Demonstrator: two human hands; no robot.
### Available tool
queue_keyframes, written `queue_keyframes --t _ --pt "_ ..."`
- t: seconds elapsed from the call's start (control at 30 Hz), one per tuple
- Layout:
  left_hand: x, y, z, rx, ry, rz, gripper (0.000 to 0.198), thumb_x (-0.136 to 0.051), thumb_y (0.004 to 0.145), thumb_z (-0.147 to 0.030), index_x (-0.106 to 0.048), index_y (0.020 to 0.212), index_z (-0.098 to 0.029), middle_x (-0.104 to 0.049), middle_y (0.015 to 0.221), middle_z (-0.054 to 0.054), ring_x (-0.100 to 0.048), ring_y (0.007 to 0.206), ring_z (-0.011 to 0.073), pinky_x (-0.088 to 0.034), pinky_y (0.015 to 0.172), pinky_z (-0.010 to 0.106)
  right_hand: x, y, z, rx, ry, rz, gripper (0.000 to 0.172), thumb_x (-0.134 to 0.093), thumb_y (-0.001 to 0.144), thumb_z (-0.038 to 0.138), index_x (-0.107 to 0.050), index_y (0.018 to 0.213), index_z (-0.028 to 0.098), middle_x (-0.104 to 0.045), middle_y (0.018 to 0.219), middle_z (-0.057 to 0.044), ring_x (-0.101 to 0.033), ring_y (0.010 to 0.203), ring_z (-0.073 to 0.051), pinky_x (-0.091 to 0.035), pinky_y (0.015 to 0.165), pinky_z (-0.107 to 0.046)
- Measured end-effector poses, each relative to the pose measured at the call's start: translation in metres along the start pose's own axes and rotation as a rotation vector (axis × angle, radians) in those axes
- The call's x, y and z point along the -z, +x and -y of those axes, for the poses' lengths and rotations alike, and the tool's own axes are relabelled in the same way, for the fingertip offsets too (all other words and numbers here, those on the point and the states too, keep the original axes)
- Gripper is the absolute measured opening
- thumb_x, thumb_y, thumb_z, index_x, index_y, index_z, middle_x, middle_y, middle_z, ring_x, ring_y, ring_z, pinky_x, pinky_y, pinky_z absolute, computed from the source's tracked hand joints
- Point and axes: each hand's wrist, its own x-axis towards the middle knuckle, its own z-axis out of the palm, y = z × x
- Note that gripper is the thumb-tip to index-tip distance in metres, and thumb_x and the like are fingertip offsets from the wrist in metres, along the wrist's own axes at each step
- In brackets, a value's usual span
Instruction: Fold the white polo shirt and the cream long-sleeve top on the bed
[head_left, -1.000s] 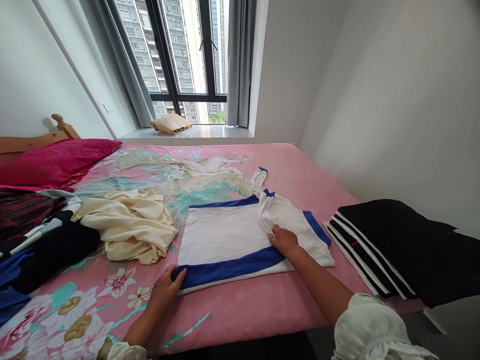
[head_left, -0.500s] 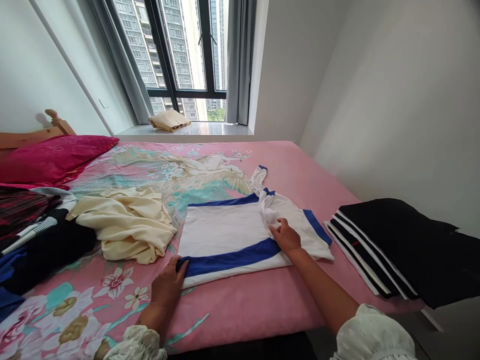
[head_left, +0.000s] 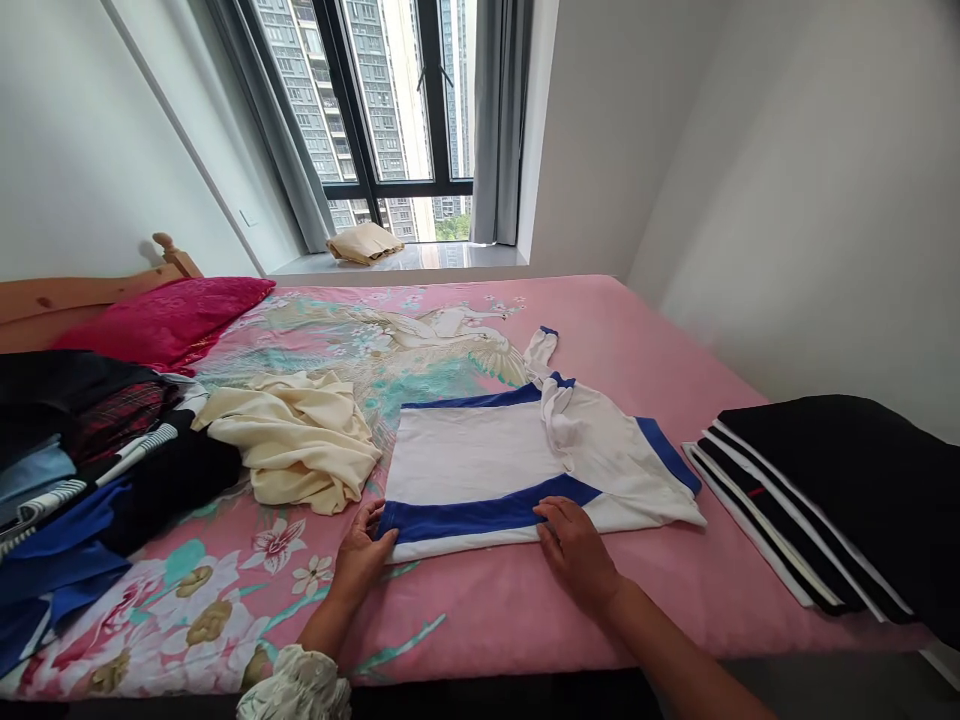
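A white long-sleeved shirt with blue bands point(head_left: 472, 450) lies partly folded on the bed, its hem to the left and one sleeve sticking out past the far side. My left hand point(head_left: 361, 548) is closed around the near hem corner, thumb and fingers on either side of the blue band. Along the near edge, my right hand point(head_left: 579, 552) has its bent fingers on the blue band, closed on the cloth; its fingertips are partly hidden from me.
A crumpled cream garment point(head_left: 300, 440) is left of the shirt, beside a heap of dark and blue clothes point(head_left: 97, 500). At right, a folded stack of black and white clothes point(head_left: 832, 480) sits by the bed's edge. A red pillow point(head_left: 172, 320) rests at the headboard.
My right hand has moved from the shirt's upper middle down to the blue band at its near edge. The left hand stays at the hem corner. The view has shifted left.
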Motion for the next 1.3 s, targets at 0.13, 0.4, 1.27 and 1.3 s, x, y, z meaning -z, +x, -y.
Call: queue_keyframes --t 0.13,0.4,1.27,1.3 --pt "0.001 0.004 -0.002 0.041 -0.041 0.030 0.064 -0.069 0.058 -0.037 -0.053 0.114 -0.012 -0.071 0.086 0.007 -0.068 0.077 0.0211 -0.053 0.069 0.031 0.001 0.001 0.001 0.036 -0.011 0.066 0.024 -0.044 0.087 0.016 -0.059 0.105 0.019 -0.059 0.109 -0.010 -0.054 0.105 -0.023 -0.045 0.095 -0.044" --pt "0.005 0.011 -0.009 -0.042 0.116 -0.023 0.052 -0.069 0.060 -0.025 -0.060 0.110 -0.014 -0.069 0.082 0.007 -0.066 0.077 0.0256 -0.052 0.077 0.042 -0.004 -0.001 0.000 0.040 -0.076 0.100 0.026 -0.046 0.087 0.016 -0.061 0.107 0.019 -0.061 0.113 -0.009 -0.054 0.108 -0.024 -0.042 0.100 -0.049" --pt "-0.031 -0.008 -0.065 -0.547 0.984 0.198 0.034 -0.046 0.076 -0.016 -0.064 0.104 -0.022 -0.065 0.104 0.009 -0.056 0.104 0.0249 -0.026 0.102 0.049 -0.005 0.085 0.014 0.095 -0.265 0.400 0.017 -0.052 0.072 0.013 -0.065 0.082 0.016 -0.065 0.088 -0.010 -0.056 0.094 -0.024 -0.032 0.099 -0.042" --pt "-0.027 -0.005 -0.068 -0.559 0.991 0.212 0.028 -0.049 0.072 -0.017 -0.066 0.093 -0.021 -0.065 0.097 0.009 -0.056 0.100 0.0252 -0.026 0.101 0.048 -0.004 0.087 0.013 0.101 -0.258 0.414 0.014 -0.053 0.070 0.015 -0.064 0.079 0.017 -0.066 0.085 -0.009 -0.057 0.091 -0.023 -0.034 0.096 -0.040"
